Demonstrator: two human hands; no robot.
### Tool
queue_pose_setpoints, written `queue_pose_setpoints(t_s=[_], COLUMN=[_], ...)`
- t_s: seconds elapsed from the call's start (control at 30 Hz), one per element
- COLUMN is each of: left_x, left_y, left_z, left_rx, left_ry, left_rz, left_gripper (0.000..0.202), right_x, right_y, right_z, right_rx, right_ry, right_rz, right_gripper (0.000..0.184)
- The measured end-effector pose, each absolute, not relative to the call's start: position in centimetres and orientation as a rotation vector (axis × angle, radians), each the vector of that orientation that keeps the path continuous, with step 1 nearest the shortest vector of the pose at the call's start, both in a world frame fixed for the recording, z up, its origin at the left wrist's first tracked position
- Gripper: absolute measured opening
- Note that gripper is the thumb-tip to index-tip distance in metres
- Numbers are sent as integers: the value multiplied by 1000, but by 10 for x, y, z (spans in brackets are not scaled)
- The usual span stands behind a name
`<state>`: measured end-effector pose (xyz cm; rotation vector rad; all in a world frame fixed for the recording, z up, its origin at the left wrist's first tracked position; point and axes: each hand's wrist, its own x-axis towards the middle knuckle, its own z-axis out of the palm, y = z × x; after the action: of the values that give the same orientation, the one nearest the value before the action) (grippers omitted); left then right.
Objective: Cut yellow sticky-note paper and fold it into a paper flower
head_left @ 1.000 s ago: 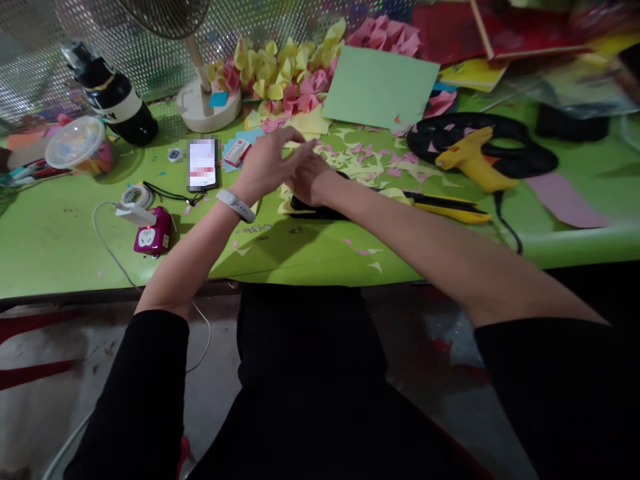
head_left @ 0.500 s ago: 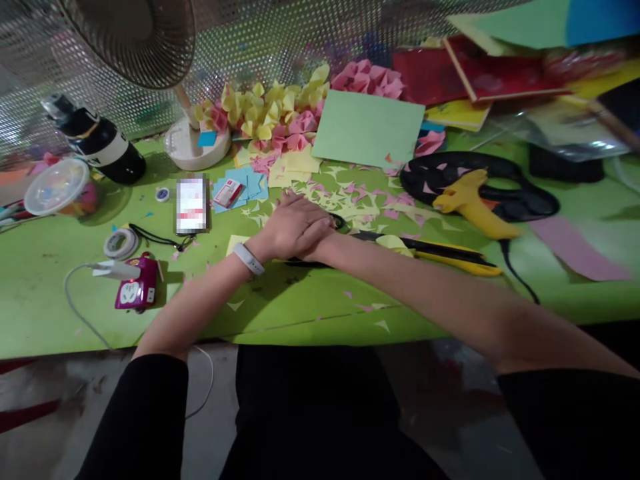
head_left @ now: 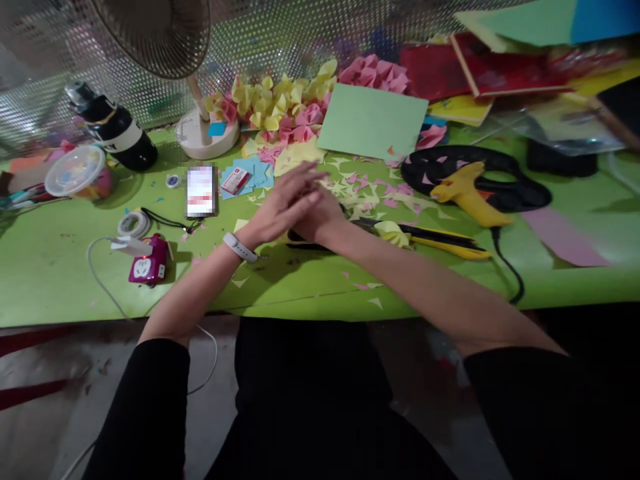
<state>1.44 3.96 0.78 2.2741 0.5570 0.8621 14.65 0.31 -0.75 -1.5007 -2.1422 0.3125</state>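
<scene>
My left hand [head_left: 279, 212], with a white wristband [head_left: 240, 247], lies across my right hand [head_left: 323, 217] over the table. Its fingers are stretched out and slightly blurred. The right hand's fingers are mostly hidden under the left, so I cannot tell what they hold. A black object [head_left: 313, 245] shows just below the right hand; its kind is hidden. To the right lies a long black and yellow tool [head_left: 445, 242] with a curled yellow paper piece [head_left: 393, 233] against it. Green and pink paper scraps [head_left: 370, 190] are scattered beyond the hands.
On the left stand a fan [head_left: 207, 137], a black bottle [head_left: 123, 140], a lidded tub [head_left: 80, 175], a phone [head_left: 201, 191] and a purple socket adapter [head_left: 149, 261]. A yellow glue gun [head_left: 467, 193] rests on a black stand [head_left: 525, 193]. Folded paper flowers [head_left: 277, 100] line the back.
My left hand has lifted a little, its fingers now more stretched and raised off the right hand. The whole view has shifted slightly, so the table items appear higher.
</scene>
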Motion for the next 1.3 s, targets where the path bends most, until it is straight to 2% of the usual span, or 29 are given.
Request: queue_pose_setpoints(t_s=[0.1,0.17,0.27,0.4,0.53,0.7,0.83,0.93,1.07,1.2,1.3], left_x=[-10,-21,-26,-25,-24,-24,-31,-39,-42,-39,-38], left_y=[31,23,14,13,15,15,17,21,29,32,31], left_z=[9,8,8,8,2,1,17,27,22,12,10], left_rx=[2079,2022,2007,1877,1544,1433,1400,1404,1362,1338,1337], left_ry=[978,1146,1126,1102,1005,994,917,851,916,955,968], left_rz=[1070,926,572,339,234,246,305,541,687,607,600], left_gripper=[25,20,24,23,23,24,30,43,35,31,34], right_x=[154,164,183,203,204,193,194,205,226,251,266], right_y=[-12,-19,-25,-31,-38,-47,-52,-47,-17,31,53], right_z=[6,14,28,38,43,53,60,69,76,52,26], right_rx=[-1531,-1481,-1484,-1534,-1556,-1586,-1560,-1535,-1766,-2082,-2028], right_ry=[-2043,-2052,-2152,-2475,-2623,-2671,-2561,-2360,-2148,-2108,-2122], right_rz=[261,323,409,576,603,465,335,182,32,-15,8], right_gripper=[38,34,35,51,35,27,32,38,34,23,18])
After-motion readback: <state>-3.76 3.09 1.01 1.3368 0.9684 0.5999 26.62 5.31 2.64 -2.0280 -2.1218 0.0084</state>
